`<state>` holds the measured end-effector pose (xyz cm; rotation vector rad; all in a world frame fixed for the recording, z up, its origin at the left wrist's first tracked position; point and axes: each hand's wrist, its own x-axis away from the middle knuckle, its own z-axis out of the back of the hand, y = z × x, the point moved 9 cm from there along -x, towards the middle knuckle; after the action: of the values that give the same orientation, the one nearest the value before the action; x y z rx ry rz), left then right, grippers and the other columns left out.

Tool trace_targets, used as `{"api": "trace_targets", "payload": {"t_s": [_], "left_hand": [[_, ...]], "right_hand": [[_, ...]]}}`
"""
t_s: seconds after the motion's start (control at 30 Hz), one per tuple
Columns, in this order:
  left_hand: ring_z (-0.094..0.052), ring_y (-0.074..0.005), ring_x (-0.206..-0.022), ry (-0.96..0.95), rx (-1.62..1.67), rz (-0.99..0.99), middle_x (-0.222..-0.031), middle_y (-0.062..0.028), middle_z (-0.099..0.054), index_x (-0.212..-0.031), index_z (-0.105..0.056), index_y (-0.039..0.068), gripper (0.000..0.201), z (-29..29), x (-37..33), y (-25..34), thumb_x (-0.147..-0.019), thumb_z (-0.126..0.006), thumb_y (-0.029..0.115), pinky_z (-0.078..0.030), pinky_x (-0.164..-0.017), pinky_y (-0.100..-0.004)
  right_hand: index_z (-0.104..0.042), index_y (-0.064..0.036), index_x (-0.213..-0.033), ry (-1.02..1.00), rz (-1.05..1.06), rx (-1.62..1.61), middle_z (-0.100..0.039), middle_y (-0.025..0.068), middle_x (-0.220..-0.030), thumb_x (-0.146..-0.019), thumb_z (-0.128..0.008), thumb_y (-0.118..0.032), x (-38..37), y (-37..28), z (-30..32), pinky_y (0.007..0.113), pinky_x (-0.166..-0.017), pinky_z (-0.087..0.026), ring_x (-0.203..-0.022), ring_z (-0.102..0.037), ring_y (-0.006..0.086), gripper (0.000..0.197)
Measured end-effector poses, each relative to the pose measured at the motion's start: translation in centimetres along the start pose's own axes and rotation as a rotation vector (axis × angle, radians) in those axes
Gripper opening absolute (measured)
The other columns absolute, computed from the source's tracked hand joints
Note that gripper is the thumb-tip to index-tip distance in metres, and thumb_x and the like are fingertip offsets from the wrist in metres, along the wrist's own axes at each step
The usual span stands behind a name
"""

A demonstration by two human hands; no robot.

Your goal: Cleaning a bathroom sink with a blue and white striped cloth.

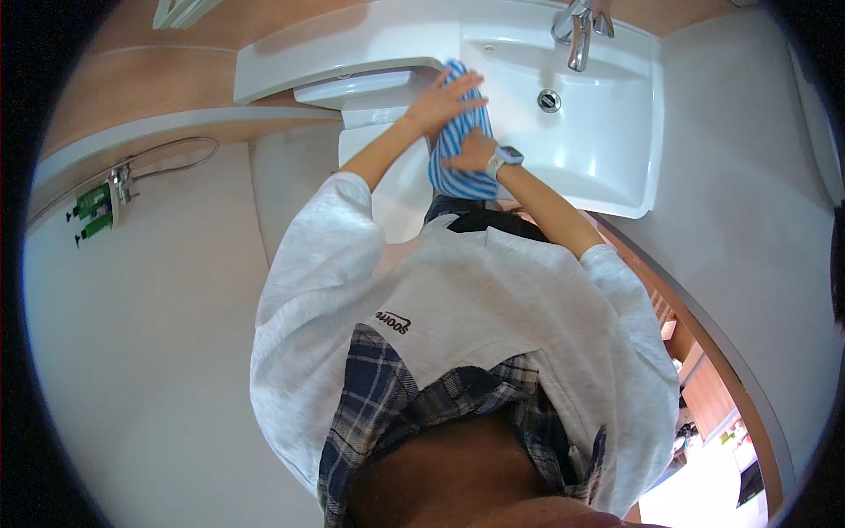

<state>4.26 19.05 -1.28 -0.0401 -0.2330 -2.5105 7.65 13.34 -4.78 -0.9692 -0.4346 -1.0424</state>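
Note:
A blue-and-white striped cloth (447, 143) lies over the left end of the white sink and hangs down its front edge, close to my body. My left hand (437, 104) rests on the cloth's upper part, fingers stretched out and spread, slightly smeared by motion. Lower down, my right hand (473, 151) has its fingers bent over the cloth, gripping it. A pale watch (506, 158) is strapped round my right wrist. The fingertips of the right hand are partly blurred, and the cloth's underside is hidden.
The white washbasin (607, 132) has a chrome tap (578, 40) at the back and a round drain (549, 100). Left of the cloth stands a white toilet (396, 189) beneath the counter ledge. Green bottles (92, 211) and a shower mixer (123, 183) are on the left wall. A doorway opens at lower right.

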Motion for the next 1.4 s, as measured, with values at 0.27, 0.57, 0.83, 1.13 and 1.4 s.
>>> {"api": "trace_targets", "payload": {"t_s": [0.27, 0.57, 0.83, 1.13, 1.4], "left_hand": [[-0.021, -0.0273, -0.144, 0.139, -0.159, 0.132, -0.153, -0.0074, -0.029, -0.135, -0.049, 0.026, 0.059, 2.6, -3.4, -2.3, -0.081, -0.060, 0.005, -0.020, -0.114, -0.0521], [-0.019, -0.0281, -0.145, 0.085, -0.109, 0.230, -0.153, -0.0096, -0.028, -0.136, -0.048, 0.024, 0.061, -0.3, 6.0, 7.6, -0.079, -0.062, 0.009, -0.019, -0.114, -0.0537], [-0.035, -0.0340, -0.132, 0.089, 0.093, 0.499, -0.128, -0.0151, -0.046, -0.133, -0.040, 0.006, 0.085, -1.5, 2.9, 18.1, -0.062, -0.082, 0.025, -0.011, -0.111, -0.0629], [-0.067, -0.0355, -0.072, 0.069, 0.156, 0.101, -0.082, -0.0169, -0.066, -0.106, -0.050, 0.002, 0.046, -3.2, -15.3, 26.4, -0.071, -0.072, 0.022, -0.055, -0.063, -0.0451], [-0.067, -0.0344, -0.078, 0.178, 0.260, 0.148, -0.087, -0.0157, -0.068, -0.108, -0.052, 0.005, 0.044, -2.8, -16.5, 27.2, -0.079, -0.070, 0.034, -0.053, -0.064, -0.0457]], "right_hand": [[0.002, 0.0094, -0.146, 0.377, -0.177, -0.352, -0.023, 0.0423, -0.142, -0.074, -0.062, -0.062, -1.5, 2.9, 1.7, 0.053, -0.106, -0.033, -0.130, -0.035, 0.0500, 0.119], [-0.030, 0.0083, -0.137, 0.321, 0.053, 0.155, -0.051, 0.0318, -0.123, -0.074, -0.068, -0.042, 7.0, 1.6, -4.7, 0.066, -0.109, 0.003, -0.116, -0.053, 0.0413, 0.090], [-0.040, -0.0071, -0.138, 0.811, 0.027, 0.296, -0.056, 0.0130, -0.125, -0.069, -0.074, -0.023, 19.3, 10.1, -2.5, 0.068, -0.109, -0.005, -0.124, -0.049, 0.0271, 0.078], [-0.050, -0.0064, -0.129, 1.103, -0.523, 0.201, -0.046, 0.0159, -0.137, -0.072, -0.063, -0.018, 34.6, 19.1, -9.5, 0.070, -0.106, -0.010, -0.133, -0.039, 0.0295, 0.059], [-0.067, -0.0121, -0.106, 0.819, -0.631, -0.381, -0.067, 0.0161, -0.103, -0.078, -0.059, -0.017, 35.8, 23.2, -15.0, 0.045, -0.076, -0.052, -0.084, -0.064, 0.0385, 0.029]]}}
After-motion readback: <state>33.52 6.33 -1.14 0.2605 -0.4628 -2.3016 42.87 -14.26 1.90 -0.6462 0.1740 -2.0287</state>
